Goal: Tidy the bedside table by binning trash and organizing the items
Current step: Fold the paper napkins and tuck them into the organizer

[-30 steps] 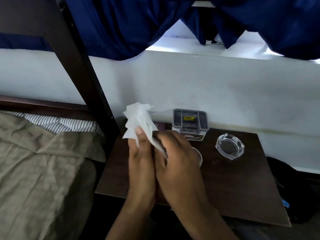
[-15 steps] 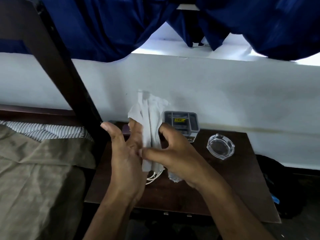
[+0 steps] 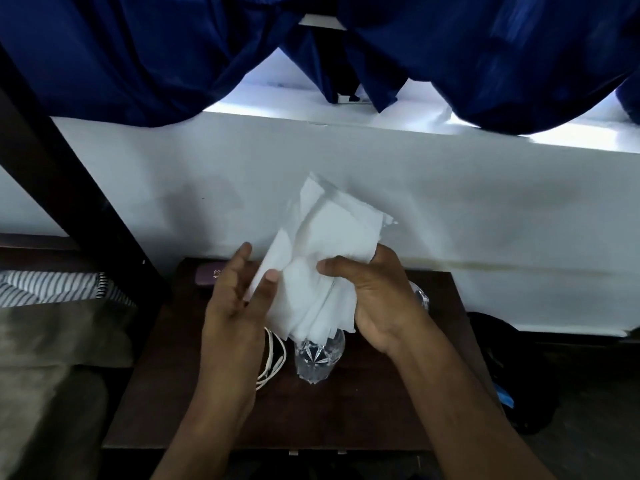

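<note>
A: Since half a second ago both hands have lifted the tissue wad (image 3: 323, 268) higher and spread it wider; the grey organizer and the ashtray that showed behind them are now covered.

B: Left hand pose?

A: Left hand (image 3: 239, 299) is palm-in, fingers extended and loosely curled, thumb tip pressed on the lower-left edge of the paper. Half open, only pinching lightly.

B: Right?

A: Right hand (image 3: 374, 296) is clamped around the right side of the wad, thumb across the front, fingers wrapped behind. Both forearms come up from the bottom edge, converging.

B: Where does the tissue sit?

A: Held in the air between the hands, above the bedside table (image 3: 346, 410), top sheets fanning up against the white wall (image 3: 485, 209).

B: What is hidden or unclear?

A: A clear bottle (image 3: 317, 358) stands on the table right under the paper; its top is covered. A white cable (image 3: 273, 362) loops beside it, partly behind the left wrist. A dark flat item (image 3: 207, 277) at the table's back-left is mostly blocked, lettering unreadable. A bit of clear glass (image 3: 420, 297) peeks past the right hand, too little to identify. Bedding (image 3: 52, 341) is cut off left. Blue curtain (image 3: 156, 53) is motion-blurred.
</note>
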`<state>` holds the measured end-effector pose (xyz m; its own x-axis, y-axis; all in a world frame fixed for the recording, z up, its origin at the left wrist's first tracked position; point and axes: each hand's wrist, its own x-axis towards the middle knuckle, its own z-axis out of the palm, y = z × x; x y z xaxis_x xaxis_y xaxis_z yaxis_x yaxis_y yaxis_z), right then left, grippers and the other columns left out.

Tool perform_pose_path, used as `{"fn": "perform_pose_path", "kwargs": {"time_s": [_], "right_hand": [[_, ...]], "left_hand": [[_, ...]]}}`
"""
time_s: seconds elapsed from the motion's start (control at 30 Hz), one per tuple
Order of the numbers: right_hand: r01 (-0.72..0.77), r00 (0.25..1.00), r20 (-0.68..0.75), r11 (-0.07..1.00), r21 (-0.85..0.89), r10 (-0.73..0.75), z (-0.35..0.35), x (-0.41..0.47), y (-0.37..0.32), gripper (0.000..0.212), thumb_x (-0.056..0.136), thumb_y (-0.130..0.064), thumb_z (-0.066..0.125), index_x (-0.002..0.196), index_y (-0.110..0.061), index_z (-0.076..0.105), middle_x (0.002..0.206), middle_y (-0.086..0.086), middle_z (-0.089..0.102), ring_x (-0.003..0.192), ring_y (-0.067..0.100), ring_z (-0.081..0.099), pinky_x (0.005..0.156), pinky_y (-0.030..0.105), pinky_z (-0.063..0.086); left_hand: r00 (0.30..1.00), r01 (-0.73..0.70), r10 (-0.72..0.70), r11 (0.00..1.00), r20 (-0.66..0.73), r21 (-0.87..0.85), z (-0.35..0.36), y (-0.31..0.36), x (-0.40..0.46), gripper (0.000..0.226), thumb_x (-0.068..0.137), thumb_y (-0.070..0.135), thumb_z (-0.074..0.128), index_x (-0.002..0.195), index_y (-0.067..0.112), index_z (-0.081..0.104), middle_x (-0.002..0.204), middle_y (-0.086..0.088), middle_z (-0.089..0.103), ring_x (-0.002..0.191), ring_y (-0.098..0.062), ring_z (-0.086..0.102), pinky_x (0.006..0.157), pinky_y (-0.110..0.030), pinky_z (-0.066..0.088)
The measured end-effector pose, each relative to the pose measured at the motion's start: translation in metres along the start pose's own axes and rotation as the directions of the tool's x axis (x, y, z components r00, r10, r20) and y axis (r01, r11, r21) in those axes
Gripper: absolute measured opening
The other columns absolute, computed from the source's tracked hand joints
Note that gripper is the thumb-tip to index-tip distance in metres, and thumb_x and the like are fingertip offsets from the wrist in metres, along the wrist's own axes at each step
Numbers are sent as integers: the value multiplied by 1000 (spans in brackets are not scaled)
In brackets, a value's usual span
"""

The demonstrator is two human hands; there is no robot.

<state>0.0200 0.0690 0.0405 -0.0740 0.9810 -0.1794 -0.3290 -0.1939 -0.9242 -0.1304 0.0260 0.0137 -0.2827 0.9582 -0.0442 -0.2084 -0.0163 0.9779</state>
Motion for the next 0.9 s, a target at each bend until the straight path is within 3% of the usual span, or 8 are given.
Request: {"fn": "perform_pose_path", "kwargs": {"time_s": [0.1,0.2,0.27,0.37,0.53,0.63,0.8,0.9], "right_hand": [[-83,996,0,987,137,84,-2,3,2,39,73,16,71,110,6,71,109,22,75,104,40,72,94,52,57],[-80,996,-20,987,141,83,-7,7,3,38,74,15,71,110,4,71,109,21,76,105,39,72,95,55,55],[-63,997,-29,993,102,66,-9,8,3,36,75,14,71,109,2,72,108,19,77,103,36,73,93,53,57],[-69,996,-61,997,47,71,-11,9,3,35,75,11,73,108,1,73,106,17,78,100,34,74,92,52,57],[-35,992,-115,995,98,46,-8,9,9,35,78,14,69,112,6,70,111,24,75,107,42,70,100,60,51],[-19,989,-140,989,149,40,-4,8,16,32,83,10,63,114,7,69,114,28,72,111,46,67,101,61,49],[-14,999,40,989,147,8,4,2,18,57,71,-11,84,123,1,64,114,25,73,101,38,72,87,48,59],[58,997,-49,998,37,-56,2,7,20,44,65,6,85,107,2,72,101,24,77,88,35,75,80,47,62]], "left_hand": [[999,37,-37,999,-12,-36,-1,-4,-9,60,84,26,73,141,33,56,125,5,73,114,-10,70,90,-26,57],[984,-128,157,946,-78,297,-1,-2,-11,55,86,26,76,138,36,60,125,15,71,105,4,70,80,-8,53],[962,-175,245,893,-122,415,-3,-1,-13,51,83,30,79,132,38,65,118,20,71,100,0,71,83,-13,53],[915,-252,380,800,-136,544,-6,4,-8,28,83,27,78,110,33,76,95,18,73,86,-3,71,78,-4,46],[830,-470,548,585,105,660,-1,-5,-5,19,83,12,80,99,22,82,94,7,73,87,-7,67,83,-10,47],[761,-576,591,427,267,697,7,-18,-8,24,81,9,75,102,17,82,97,-3,71,88,-17,63,80,-26,51],[756,-590,600,449,263,671,9,-28,-8,24,81,4,70,102,8,81,99,-6,74,90,-21,69,76,-37,57],[745,-600,601,419,287,681,11,-27,-10,24,82,5,71,103,10,81,101,-4,75,92,-21,68,77,-40,57]]}}
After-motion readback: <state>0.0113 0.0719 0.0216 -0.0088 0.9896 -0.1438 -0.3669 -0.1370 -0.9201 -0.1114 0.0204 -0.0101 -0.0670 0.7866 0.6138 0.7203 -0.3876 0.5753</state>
